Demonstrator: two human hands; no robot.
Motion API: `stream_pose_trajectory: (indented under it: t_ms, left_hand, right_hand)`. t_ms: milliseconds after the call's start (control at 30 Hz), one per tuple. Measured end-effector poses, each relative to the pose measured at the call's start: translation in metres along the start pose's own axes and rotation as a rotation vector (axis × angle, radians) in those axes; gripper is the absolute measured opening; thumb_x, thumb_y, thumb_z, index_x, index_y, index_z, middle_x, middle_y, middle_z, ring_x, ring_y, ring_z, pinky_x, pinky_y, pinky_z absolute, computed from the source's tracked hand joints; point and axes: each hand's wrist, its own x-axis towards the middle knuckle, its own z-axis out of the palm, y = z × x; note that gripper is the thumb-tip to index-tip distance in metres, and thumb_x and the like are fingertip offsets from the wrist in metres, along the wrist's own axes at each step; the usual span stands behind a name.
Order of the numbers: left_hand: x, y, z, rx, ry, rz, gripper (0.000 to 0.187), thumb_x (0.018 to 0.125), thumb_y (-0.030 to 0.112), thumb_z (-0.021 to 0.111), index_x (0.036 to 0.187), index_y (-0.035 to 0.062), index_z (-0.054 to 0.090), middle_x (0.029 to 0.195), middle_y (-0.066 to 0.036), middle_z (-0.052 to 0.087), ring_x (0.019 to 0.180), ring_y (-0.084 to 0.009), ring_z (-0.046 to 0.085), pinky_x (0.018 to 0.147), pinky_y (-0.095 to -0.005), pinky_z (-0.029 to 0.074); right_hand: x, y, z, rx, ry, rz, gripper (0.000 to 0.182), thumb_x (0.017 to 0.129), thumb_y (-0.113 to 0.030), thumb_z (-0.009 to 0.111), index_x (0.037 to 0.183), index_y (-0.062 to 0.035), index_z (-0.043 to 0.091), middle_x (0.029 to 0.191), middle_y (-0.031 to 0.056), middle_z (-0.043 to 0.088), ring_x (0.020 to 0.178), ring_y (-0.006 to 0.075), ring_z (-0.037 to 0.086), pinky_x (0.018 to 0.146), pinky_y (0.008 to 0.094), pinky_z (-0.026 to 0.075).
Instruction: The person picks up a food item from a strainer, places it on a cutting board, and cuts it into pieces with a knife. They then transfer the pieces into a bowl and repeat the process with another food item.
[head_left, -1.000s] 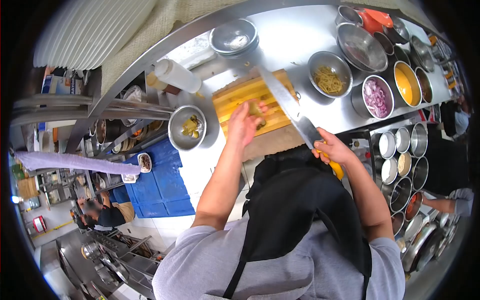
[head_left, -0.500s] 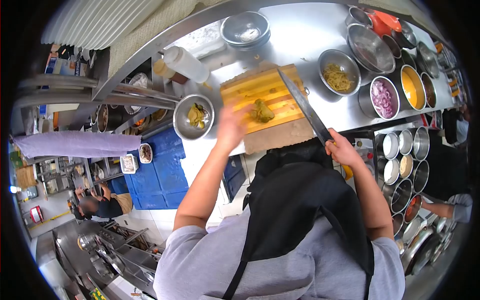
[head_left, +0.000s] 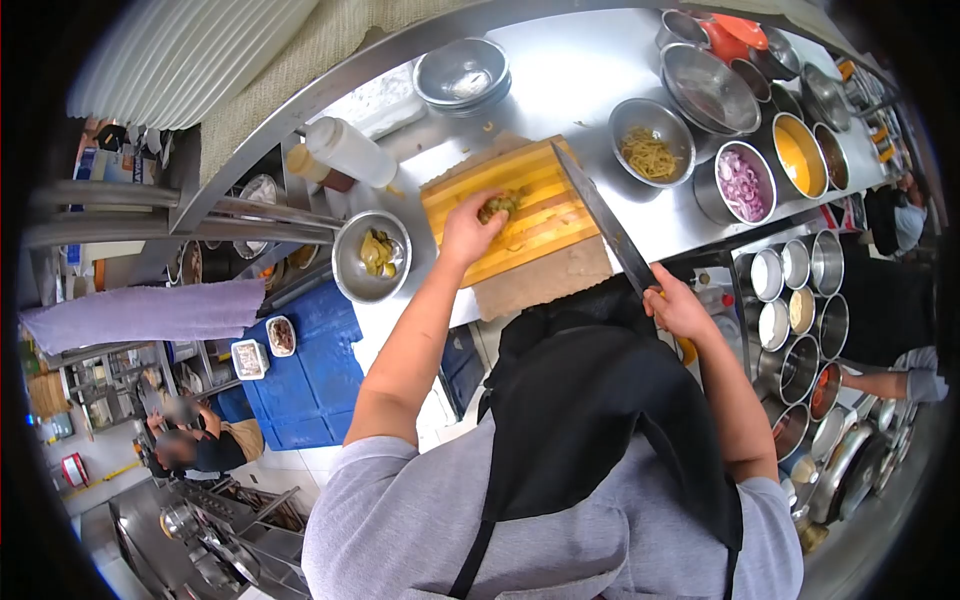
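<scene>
Head view: steel desk carries everything here. Striped wooden cutting board sits at the person's front edge, over a brown sheet poking out on the near side. Long knife slants along the board's right edge, tip toward the far corner, blade in the air or touching wood, cannot tell. Nested metal bowls stand past the board, far left.

Right of the board, metal bowl with pale green-yellow strips; beyond it, metal pot of chopped red onion, then another pot with orange-yellow contents. Left of the board, smaller bowl with green-yellow pieces; clear squeeze bottle just behind it.

Left hand is on the board's left half, fingers bent and close together, tips against a small pile of chopped green pieces; pile lies on the wood, cannot tell if any is pinched. Right hand is off the board, near the desk edge, fingers wrapped tight around the knife's handle end.
</scene>
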Motion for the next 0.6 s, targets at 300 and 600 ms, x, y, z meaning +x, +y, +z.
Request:
stream_pose_trajectory:
  t_ms: [300,600]
  left_hand:
    - [0.010,-0.003,-0.007,0.142,0.327,-0.030,0.033,0.086,0.020,0.076,0.117,0.0085,0.073,0.114,-0.016,0.067,0.093,-0.0309,0.069,0.085,-0.0415,0.056]
    - [0.037,-0.009,-0.004,0.113,0.320,-0.019,0.028,0.085,0.019,0.073,0.109,0.0052,0.075,0.107,-0.018,0.070,0.093,-0.0345,0.069,0.085,-0.0435,0.055]
  right_hand:
    - [-0.008,0.004,0.007,-0.044,0.058,-0.020,0.051,0.102,-0.016,0.055,0.149,-0.0020,0.042,0.078,0.0087,0.067,0.072,0.0207,0.064,0.070,0.0358,0.052]
    - [-0.012,-0.009,0.009,-0.081,0.040,-0.053,0.042,0.101,-0.014,0.055,0.140,-0.0014,0.046,0.076,0.0091,0.066,0.071,0.0226,0.063,0.069,0.0374,0.051]
